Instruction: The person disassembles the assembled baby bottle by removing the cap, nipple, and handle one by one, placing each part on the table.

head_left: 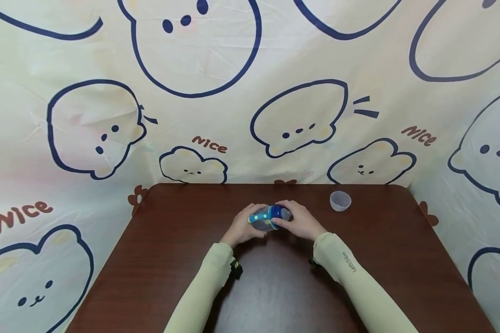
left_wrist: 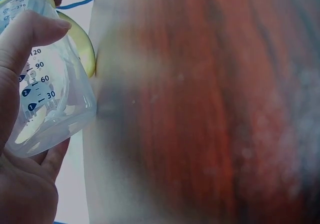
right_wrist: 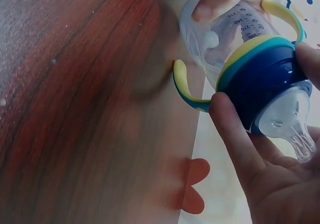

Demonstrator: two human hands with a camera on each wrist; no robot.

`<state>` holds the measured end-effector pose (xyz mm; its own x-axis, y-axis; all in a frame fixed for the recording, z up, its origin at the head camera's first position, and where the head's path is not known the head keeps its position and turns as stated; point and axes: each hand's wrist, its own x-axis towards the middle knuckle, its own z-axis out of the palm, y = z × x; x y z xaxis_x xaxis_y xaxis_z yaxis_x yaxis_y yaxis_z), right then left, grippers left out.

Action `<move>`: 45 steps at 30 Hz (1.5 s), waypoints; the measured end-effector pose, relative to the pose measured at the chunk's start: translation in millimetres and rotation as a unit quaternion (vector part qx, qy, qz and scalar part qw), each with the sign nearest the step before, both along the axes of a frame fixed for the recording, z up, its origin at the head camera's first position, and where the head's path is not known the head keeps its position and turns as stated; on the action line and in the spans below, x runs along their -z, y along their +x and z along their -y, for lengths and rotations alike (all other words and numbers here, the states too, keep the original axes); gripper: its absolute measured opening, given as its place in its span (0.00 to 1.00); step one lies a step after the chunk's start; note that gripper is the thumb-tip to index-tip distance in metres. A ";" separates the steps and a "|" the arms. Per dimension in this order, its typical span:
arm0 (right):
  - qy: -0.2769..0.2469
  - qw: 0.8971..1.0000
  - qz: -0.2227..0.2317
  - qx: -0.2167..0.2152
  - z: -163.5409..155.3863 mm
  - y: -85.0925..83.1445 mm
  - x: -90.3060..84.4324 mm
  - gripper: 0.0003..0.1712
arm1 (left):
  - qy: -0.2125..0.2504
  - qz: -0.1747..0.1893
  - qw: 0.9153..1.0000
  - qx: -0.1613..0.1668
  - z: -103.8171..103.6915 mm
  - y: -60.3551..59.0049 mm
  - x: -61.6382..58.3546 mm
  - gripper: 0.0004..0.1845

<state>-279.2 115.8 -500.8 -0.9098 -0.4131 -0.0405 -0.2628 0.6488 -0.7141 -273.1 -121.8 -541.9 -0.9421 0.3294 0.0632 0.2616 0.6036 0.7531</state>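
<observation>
A clear baby bottle [head_left: 261,224] with a blue collar, a clear nipple and two yellow-and-teal handles lies tilted between both hands, above the table. My left hand [head_left: 243,227] grips the bottle's body from the base end; printed volume marks on the bottle [left_wrist: 55,83] show past the thumb in the left wrist view. My right hand [head_left: 301,221] holds the dark blue collar [right_wrist: 265,83], its thumb and fingers on either side. The nipple [right_wrist: 287,116] points toward the right palm.
A small translucent cup-shaped cap [head_left: 340,201] sits near the table's far right edge. The brown wooden table [head_left: 183,277] meets a cream cloth backdrop [head_left: 233,120] with cartoon bears at its far and side edges.
</observation>
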 end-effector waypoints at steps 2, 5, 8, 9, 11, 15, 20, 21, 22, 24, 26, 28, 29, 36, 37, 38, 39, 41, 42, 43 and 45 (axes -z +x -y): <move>-0.002 1.000 -0.001 -0.004 -0.4 0.3 1.7 0.38 | 0.001 -0.001 1.000 0.001 -0.3 0.9 0.9 0.44; -0.003 1.000 -0.003 -0.011 -0.7 0.1 4.4 0.38 | 0.001 -0.002 1.000 -0.001 -0.2 2.3 1.7 0.44; 0.001 1.000 -0.011 -0.021 -1.6 0.0 6.1 0.37 | 0.001 0.001 1.000 -0.002 -0.2 2.9 2.0 0.44; 0.004 1.000 -0.011 -0.023 -1.9 -0.1 6.4 0.37 | 0.001 0.003 1.000 -0.002 -0.3 3.0 1.9 0.44; 0.005 0.999 -0.014 -0.029 -2.7 0.2 6.8 0.36 | 0.000 0.004 1.000 -0.002 -0.5 2.8 2.0 0.44; 0.000 0.999 -0.017 -0.037 -3.9 0.7 6.6 0.36 | -0.001 -0.001 1.000 0.001 -1.2 1.4 1.7 0.44; 0.000 0.999 -0.033 -0.040 -5.2 -0.6 6.3 0.35 | -0.005 -0.012 1.000 0.006 -2.8 -1.4 1.0 0.44; 0.000 0.999 -0.035 -0.038 -5.5 -0.8 6.7 0.35 | -0.006 -0.014 1.000 0.008 -3.1 -1.8 0.9 0.43; 0.000 0.999 -0.035 -0.037 -5.9 -0.9 7.5 0.35 | -0.007 -0.015 1.000 0.009 -3.4 -1.9 0.8 0.43; 0.001 0.999 -0.037 -0.035 -6.7 -0.7 9.9 0.36 | -0.006 -0.013 1.000 0.012 -3.9 -1.6 0.1 0.43; 0.000 0.999 -0.040 -0.034 -7.8 -0.4 13.1 0.36 | -0.006 -0.012 1.000 0.016 -4.2 -0.9 -0.5 0.43; 0.000 0.998 -0.049 -0.041 -8.9 -0.4 15.4 0.36 | -0.003 -0.012 1.000 0.022 -3.9 -0.2 -0.7 0.43; 0.000 0.997 -0.056 -0.049 -9.4 -0.6 15.7 0.36 | -0.002 -0.014 1.000 0.026 -3.5 -0.4 -0.7 0.43; 0.016 0.991 -0.092 -0.093 -12.7 -2.9 15.5 0.36 | -0.009 -0.030 0.998 0.050 0.3 -3.3 -1.1 0.43; 0.018 0.991 -0.091 -0.094 -13.2 -3.0 15.4 0.36 | -0.013 -0.030 0.998 0.051 0.4 -3.8 -1.3 0.43; 0.018 0.992 -0.089 -0.093 -14.0 -3.2 15.4 0.36 | -0.015 -0.029 0.998 0.051 0.4 -4.2 -1.3 0.43; 0.016 0.992 -0.086 -0.091 -14.6 -3.6 15.1 0.36 | -0.017 -0.029 0.998 0.051 0.3 -4.7 -1.3 0.43; 0.004 0.993 -0.084 -0.089 -16.0 -3.6 14.0 0.37 | -0.017 -0.029 0.998 0.051 0.1 -5.7 -1.4 0.43; -0.001 0.993 -0.084 -0.088 -16.6 -3.8 13.1 0.37 | -0.018 -0.030 0.998 0.050 -0.2 -6.1 -1.4 0.43; -0.006 0.993 -0.083 -0.089 -17.0 -3.9 12.0 0.37 | -0.018 -0.030 0.998 0.050 -0.4 -6.5 -1.4 0.43; -0.011 0.992 -0.083 -0.092 -17.7 -4.3 10.8 0.37 | -0.016 -0.028 0.998 0.048 -0.7 -6.8 -1.5 0.43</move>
